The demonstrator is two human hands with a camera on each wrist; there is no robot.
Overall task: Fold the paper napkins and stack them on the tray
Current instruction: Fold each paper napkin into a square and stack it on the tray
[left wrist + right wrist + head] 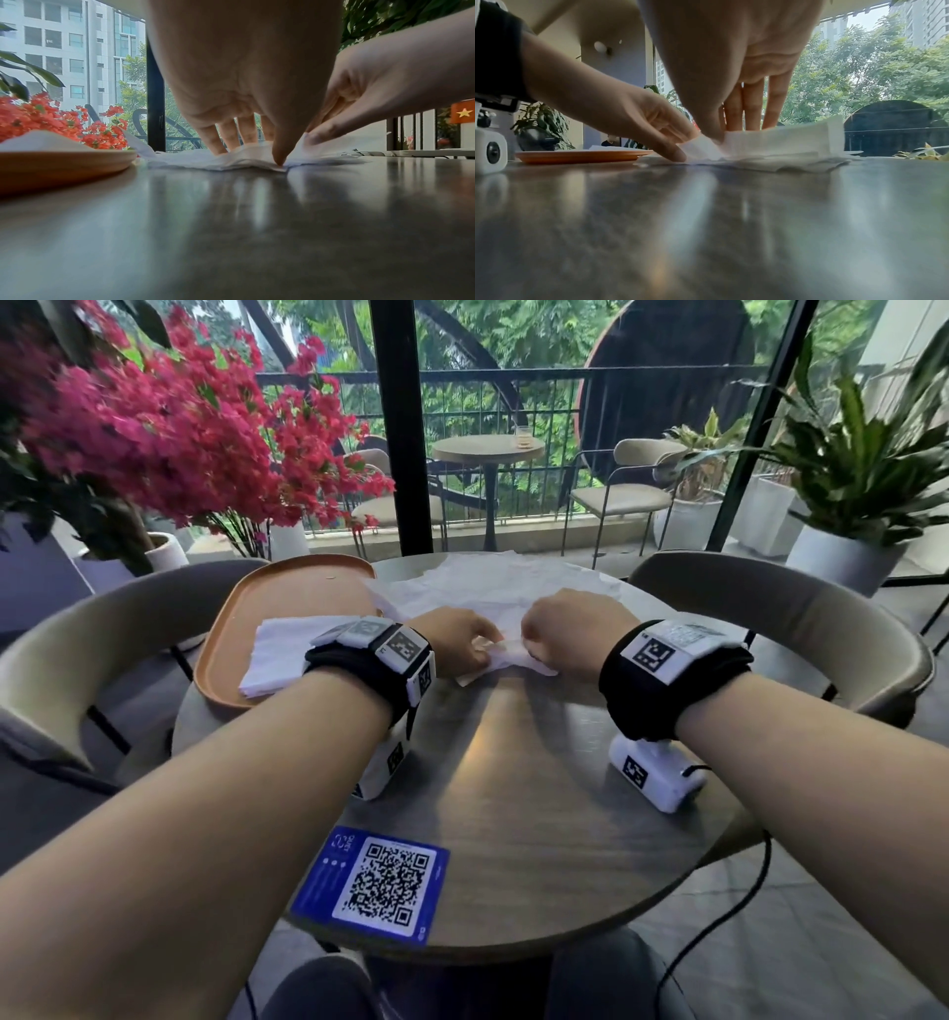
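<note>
A white paper napkin [513,660] lies partly folded at the middle of the round table [513,788]. My left hand [485,649] pinches its left end against the table, thumb tip on the near edge [280,160]. My right hand [529,649] pinches the same napkin [770,140] between thumb and fingers and holds a fold raised. An orange tray [231,634] on the left carries a stack of folded napkins [277,654]. Loose unfolded napkins [493,588] are spread out beyond my hands.
A blue QR-code card [380,880] lies at the table's near edge. Curved chairs stand at the left [102,629] and right [796,618]. Potted red flowers [179,428] rise behind the tray. A black cable [719,916] hangs off the right side.
</note>
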